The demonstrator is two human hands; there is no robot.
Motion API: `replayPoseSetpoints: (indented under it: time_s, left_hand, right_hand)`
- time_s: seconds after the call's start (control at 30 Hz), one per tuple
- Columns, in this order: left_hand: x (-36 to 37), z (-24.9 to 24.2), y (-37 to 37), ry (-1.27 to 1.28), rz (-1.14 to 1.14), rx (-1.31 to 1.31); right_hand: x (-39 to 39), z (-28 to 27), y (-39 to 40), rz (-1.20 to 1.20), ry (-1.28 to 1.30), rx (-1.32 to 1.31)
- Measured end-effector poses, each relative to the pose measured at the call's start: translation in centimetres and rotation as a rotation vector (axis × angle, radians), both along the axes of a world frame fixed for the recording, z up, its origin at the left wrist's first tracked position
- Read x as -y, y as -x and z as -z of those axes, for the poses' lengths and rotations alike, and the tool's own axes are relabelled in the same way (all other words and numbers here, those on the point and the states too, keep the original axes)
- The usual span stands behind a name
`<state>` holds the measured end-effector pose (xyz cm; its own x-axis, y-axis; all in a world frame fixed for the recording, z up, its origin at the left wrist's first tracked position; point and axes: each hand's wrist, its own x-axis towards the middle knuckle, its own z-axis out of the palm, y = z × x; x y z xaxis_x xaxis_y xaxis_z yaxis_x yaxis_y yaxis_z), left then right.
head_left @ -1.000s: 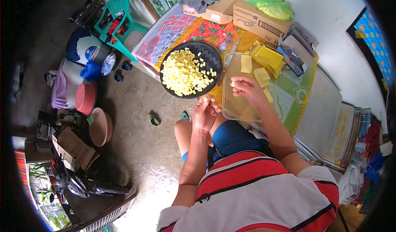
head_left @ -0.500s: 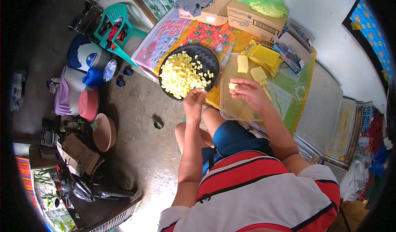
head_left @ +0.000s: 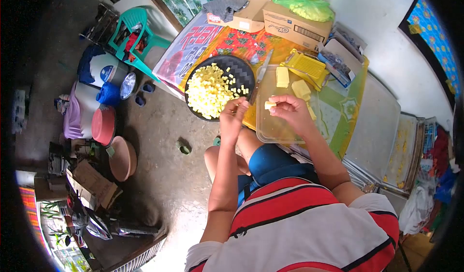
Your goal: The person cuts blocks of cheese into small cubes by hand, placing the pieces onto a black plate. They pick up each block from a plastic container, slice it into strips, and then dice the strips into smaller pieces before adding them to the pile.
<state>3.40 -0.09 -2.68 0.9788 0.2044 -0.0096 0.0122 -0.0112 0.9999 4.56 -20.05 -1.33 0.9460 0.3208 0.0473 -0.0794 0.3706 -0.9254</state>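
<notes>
In my right hand (head_left: 296,115), a small pale yellow piece (head_left: 269,105) is pinched between thumb and fingers, above a clear plastic tray (head_left: 273,136). Larger yellow blocks (head_left: 282,77) lie on that tray, one partly behind my right hand. My left hand (head_left: 232,117) has its fingertips pressed together at the near right rim of a round black tray (head_left: 245,68); whether anything is in them I cannot see. A heap of small yellow cubes (head_left: 208,91) covers much of the black tray. Between the two trays lies a knife (head_left: 261,74).
Behind the clear tray sit a ridged yellow plastic tray (head_left: 305,68) and an open box (head_left: 340,62). Cardboard boxes (head_left: 295,30) stand at the table's back, a green plastic bag (head_left: 304,4) on top. A green chair (head_left: 133,23) and basins (head_left: 122,158) are on the left.
My left hand has moved slightly right, away from the cubes and towards my right hand. The right hand has shifted a little left and down, still pinching the small yellow piece.
</notes>
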Motion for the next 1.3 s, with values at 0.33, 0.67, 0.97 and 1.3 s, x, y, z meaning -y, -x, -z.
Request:
replayPoseSetpoints:
  time_s: [0.33, 0.67, 0.97, 1.3]
  left_hand:
    - [2.3, -1.5, 2.5, 0.295, 0.243, 0.111]
    - [3.3, -2.4, 3.4, 0.471, 0.248, 0.015]
    - [3.7, -1.5, 3.6, 0.462, 0.169, 0.077]
    - [3.9, -2.3, 3.8, 0.608, 0.201, 0.036]
  right_hand:
    - [-0.6, -1.0, 0.7, -0.100, 0.018, 0.051]
    - [-0.5, -1.7, 1.1, -0.143, -0.036, -0.066]
    - [-0.8, -1.3, 1.2, -0.137, -0.016, 0.004]
    - [-1.0, -2.1, 1.5, -0.101, -0.189, -0.178]
